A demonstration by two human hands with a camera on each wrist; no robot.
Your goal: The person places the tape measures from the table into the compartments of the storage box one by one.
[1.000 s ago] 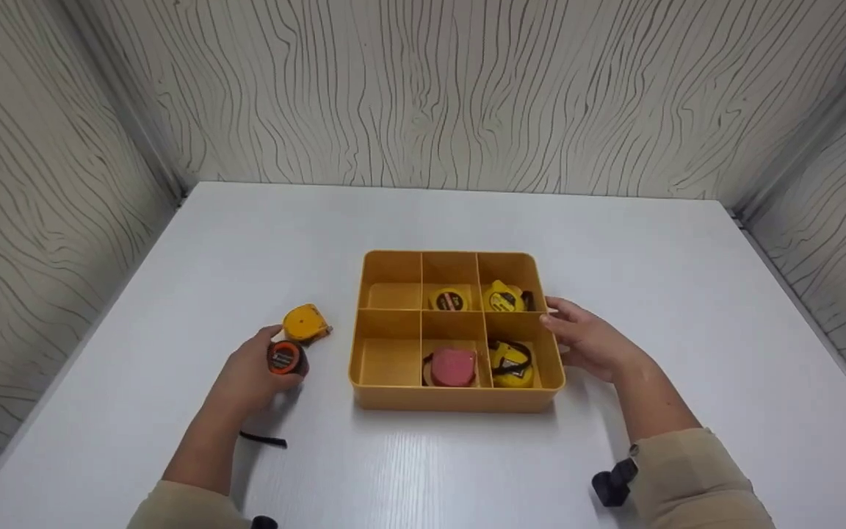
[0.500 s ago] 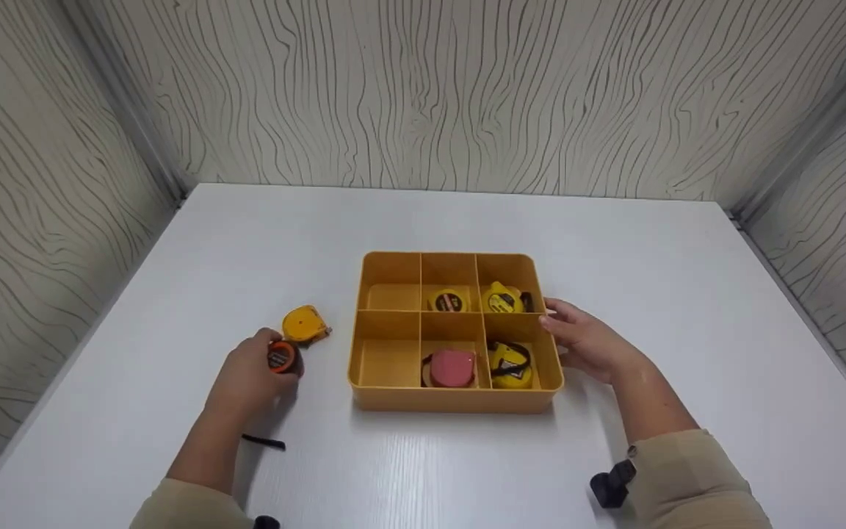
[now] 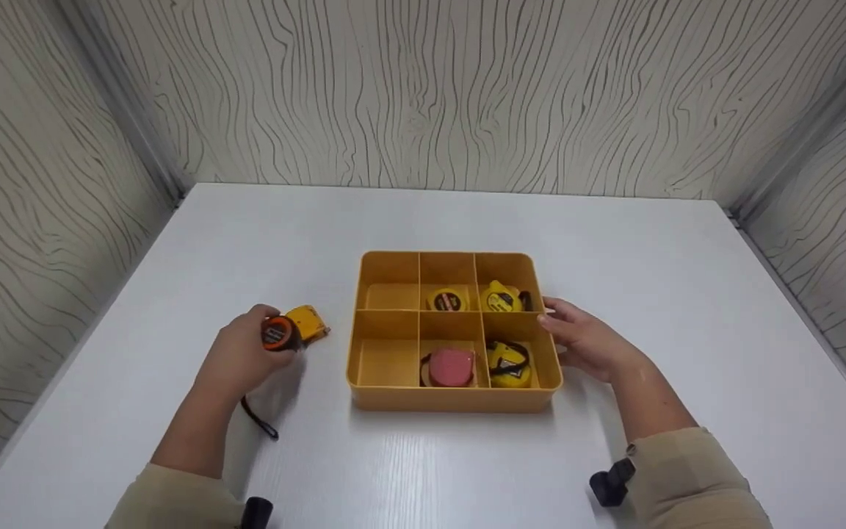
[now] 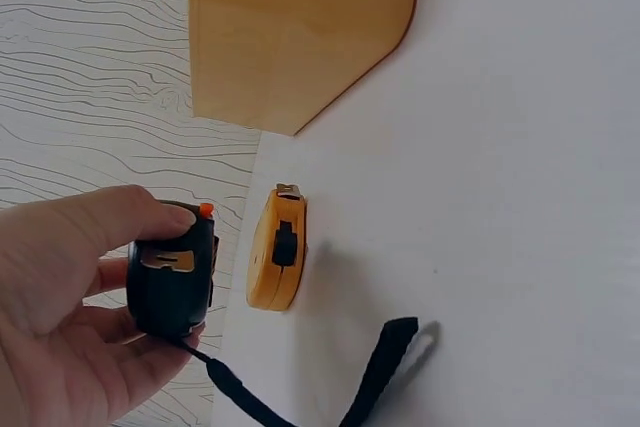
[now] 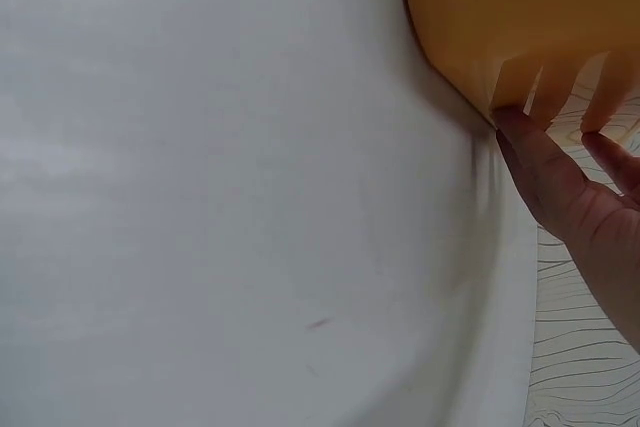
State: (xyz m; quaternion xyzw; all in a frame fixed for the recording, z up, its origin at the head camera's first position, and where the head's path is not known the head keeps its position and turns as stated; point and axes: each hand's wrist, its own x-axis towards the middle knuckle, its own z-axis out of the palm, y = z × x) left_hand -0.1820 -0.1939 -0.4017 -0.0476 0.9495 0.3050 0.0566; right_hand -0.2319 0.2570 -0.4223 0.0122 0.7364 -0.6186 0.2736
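My left hand (image 3: 236, 360) grips a black tape measure (image 3: 280, 333) with an orange ring, held above the table. Its black wrist strap (image 4: 385, 367) dangles below. Right behind it lies a yellow-orange tape measure (image 3: 308, 322), partly covered in the head view; the left wrist view shows its black lock button and metal hook. A tan divided box (image 3: 452, 399) stands mid-table. Against the box's right outer wall rest the fingertips of my right hand (image 3: 590, 339), its fingers fairly straight in the right wrist view (image 5: 575, 187).
In the box sit a pink tape measure (image 3: 452, 366), front middle, and a yellow one with a black strap (image 3: 511, 367), front right. Yellow tape measures (image 3: 447, 300) also occupy the back middle and back right compartments. Patterned panels (image 3: 423, 95) surround the white table (image 3: 452, 470).
My left hand has lifted the black tape measure and shifted slightly away and left, so it overlaps the yellow-orange one. The strap now hangs more steeply. The right hand stays at the box.
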